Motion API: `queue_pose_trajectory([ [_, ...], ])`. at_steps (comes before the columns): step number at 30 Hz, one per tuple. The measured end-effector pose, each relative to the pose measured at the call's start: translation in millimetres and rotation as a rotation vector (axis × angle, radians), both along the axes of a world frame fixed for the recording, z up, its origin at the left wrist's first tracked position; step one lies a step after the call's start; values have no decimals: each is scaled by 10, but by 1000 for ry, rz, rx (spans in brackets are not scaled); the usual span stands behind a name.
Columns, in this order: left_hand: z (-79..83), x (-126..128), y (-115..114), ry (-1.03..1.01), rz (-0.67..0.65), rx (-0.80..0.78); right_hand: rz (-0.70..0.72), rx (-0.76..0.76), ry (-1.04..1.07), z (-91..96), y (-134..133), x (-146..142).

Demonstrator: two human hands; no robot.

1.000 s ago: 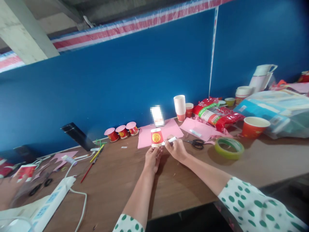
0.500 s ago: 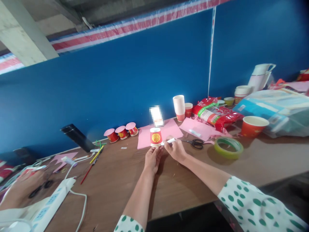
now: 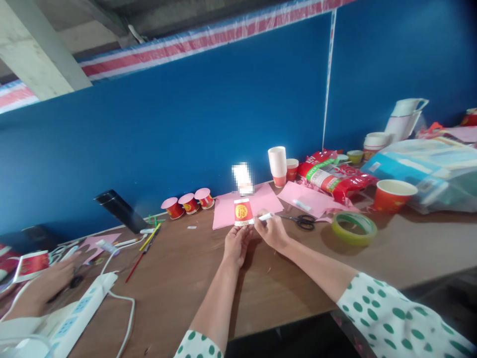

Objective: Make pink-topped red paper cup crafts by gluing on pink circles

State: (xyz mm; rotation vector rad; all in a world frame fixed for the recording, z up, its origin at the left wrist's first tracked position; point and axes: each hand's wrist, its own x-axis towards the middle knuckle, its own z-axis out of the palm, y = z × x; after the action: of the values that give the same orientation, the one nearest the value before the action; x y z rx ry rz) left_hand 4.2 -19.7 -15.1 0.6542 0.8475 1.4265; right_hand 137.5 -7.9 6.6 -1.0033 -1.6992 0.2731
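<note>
My left hand is closed around the base of a small red paper cup with a gold emblem, held upside down over the brown table. My right hand grips a white marker whose tip points at the cup's lower edge. A pink paper sheet lies just behind the cup. Black scissors lie right of my right hand.
Three upturned red cups with pink tops stand by the blue wall. A green tape roll, a red cup, stacked white cups and red snack bags sit right. Another person's hand and a white power strip are at left.
My hands and the cup have barely moved. The other person's hand at left has shifted right over the scissors there, and a red cup shows beside it.
</note>
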Motion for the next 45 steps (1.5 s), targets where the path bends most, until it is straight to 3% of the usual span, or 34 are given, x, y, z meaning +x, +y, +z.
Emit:
queue_pose_trajectory([
  [45, 69, 34, -46, 11, 46, -65, -47, 25, -3, 12, 21, 32],
])
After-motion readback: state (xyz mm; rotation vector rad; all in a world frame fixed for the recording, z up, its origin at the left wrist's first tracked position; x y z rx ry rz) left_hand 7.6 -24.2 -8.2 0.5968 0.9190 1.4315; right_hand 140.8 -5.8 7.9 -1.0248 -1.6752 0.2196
